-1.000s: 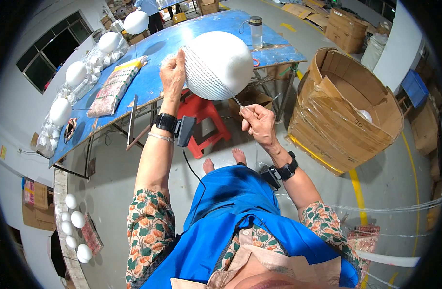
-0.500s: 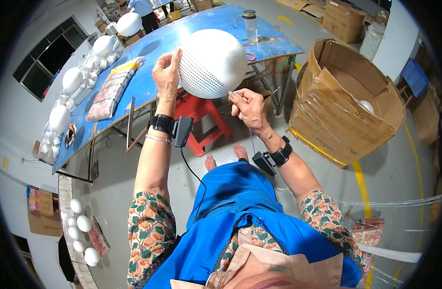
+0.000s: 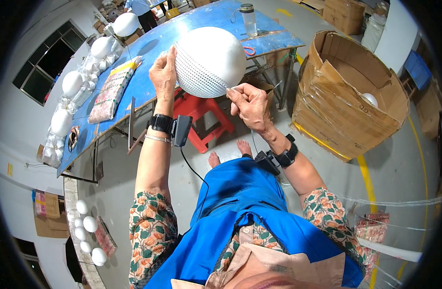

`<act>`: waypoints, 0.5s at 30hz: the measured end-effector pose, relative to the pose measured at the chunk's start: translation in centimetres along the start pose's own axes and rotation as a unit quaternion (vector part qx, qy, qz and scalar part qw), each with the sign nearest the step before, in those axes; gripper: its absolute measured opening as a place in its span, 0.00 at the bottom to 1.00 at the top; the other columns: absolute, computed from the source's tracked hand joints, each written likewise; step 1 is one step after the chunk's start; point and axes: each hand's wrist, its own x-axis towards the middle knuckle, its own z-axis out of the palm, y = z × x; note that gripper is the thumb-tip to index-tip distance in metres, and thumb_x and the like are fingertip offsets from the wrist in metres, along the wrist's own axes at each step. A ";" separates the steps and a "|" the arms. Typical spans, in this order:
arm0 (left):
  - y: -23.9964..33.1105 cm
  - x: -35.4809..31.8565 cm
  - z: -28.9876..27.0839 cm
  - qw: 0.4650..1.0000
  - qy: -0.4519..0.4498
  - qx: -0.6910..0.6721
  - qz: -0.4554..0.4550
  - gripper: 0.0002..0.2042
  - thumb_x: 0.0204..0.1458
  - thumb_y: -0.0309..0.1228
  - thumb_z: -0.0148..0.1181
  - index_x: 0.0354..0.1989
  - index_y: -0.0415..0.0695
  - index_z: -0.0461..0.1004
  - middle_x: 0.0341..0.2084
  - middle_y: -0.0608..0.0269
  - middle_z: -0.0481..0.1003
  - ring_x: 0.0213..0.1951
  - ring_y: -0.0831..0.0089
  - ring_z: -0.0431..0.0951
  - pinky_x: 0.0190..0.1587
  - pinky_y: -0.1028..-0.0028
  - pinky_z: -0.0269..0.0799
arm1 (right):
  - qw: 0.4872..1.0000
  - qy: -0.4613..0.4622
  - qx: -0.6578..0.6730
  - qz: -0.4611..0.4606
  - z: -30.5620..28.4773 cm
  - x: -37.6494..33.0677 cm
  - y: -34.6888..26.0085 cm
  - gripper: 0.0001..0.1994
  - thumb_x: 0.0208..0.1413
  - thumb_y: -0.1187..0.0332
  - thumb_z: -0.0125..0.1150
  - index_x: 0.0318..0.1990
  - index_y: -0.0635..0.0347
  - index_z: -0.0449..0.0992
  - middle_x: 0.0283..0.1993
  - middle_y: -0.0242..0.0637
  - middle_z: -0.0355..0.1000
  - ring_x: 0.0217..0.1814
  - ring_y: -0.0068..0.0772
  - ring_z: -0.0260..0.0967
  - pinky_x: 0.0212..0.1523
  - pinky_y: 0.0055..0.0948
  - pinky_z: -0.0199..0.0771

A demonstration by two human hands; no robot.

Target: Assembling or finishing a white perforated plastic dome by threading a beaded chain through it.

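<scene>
A large white ball [image 3: 218,50] is held up in front of me, above the near edge of a blue table. Its upper right is smooth, while a white studded strip [image 3: 194,77] with rows of small bumps covers its lower left side. At the ball's left edge, my left hand [image 3: 163,74] is closed, pinching the upper end of the strip. My right hand [image 3: 252,103] pinches the strip's other end at the ball's lower right, fingers curled. The ball's far side and whatever supports it there are hidden.
The blue table [image 3: 148,72] carries a clear bottle [image 3: 249,21], a patterned packet [image 3: 116,91] and several white balls along its left side. A red stool [image 3: 201,120] stands beneath the ball. To the right is a big open carton [image 3: 341,115]. More white balls [image 3: 90,224] hang lower left.
The ball and both hands sit slightly further left in view, and the surroundings have shifted a little. Both hands keep their pinch on the studded strip.
</scene>
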 end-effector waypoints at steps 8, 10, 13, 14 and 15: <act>-0.3 -0.4 -0.5 0.995 -0.050 0.082 -0.035 0.25 0.50 0.49 0.49 0.31 0.33 0.74 0.20 0.57 0.73 0.27 0.74 0.68 0.34 0.75 0.63 | 1.000 -0.001 0.015 0.023 0.0 1.1 1.8 0.11 0.53 0.67 0.52 0.28 0.70 0.70 0.12 0.28 0.65 0.14 0.11 0.57 0.16 0.15 0.56; -0.6 -0.9 -0.6 0.983 -0.071 0.115 0.122 0.25 0.48 0.49 0.50 0.36 0.33 0.72 0.27 0.48 0.73 0.33 0.66 0.71 0.40 0.72 0.63 | 0.999 0.002 0.028 0.017 0.3 1.4 2.4 0.12 0.52 0.63 0.55 0.30 0.65 0.71 0.13 0.27 0.65 0.11 0.09 0.54 0.12 0.12 0.51; 0.2 -0.9 -0.5 0.987 -0.113 0.092 0.069 0.25 0.46 0.46 0.53 0.38 0.30 0.70 0.33 0.46 0.72 0.39 0.66 0.71 0.43 0.72 0.63 | 1.000 0.008 0.017 0.018 0.0 1.4 2.2 0.12 0.52 0.63 0.55 0.30 0.65 0.71 0.13 0.27 0.65 0.11 0.09 0.54 0.12 0.12 0.51; 0.5 -0.8 -0.4 0.987 -0.135 0.079 0.042 0.25 0.46 0.44 0.54 0.40 0.29 0.69 0.36 0.45 0.72 0.41 0.66 0.71 0.45 0.72 0.63 | 1.000 0.009 0.017 0.018 0.0 1.3 2.1 0.12 0.52 0.63 0.55 0.30 0.65 0.71 0.13 0.27 0.65 0.11 0.09 0.54 0.12 0.12 0.51; 0.6 -0.8 -0.3 0.987 -0.135 0.079 0.043 0.25 0.46 0.44 0.54 0.40 0.29 0.69 0.36 0.45 0.72 0.41 0.66 0.71 0.45 0.72 0.63 | 1.000 0.010 0.013 0.023 -0.1 1.2 1.8 0.12 0.52 0.64 0.54 0.28 0.67 0.71 0.13 0.27 0.65 0.13 0.10 0.55 0.14 0.14 0.53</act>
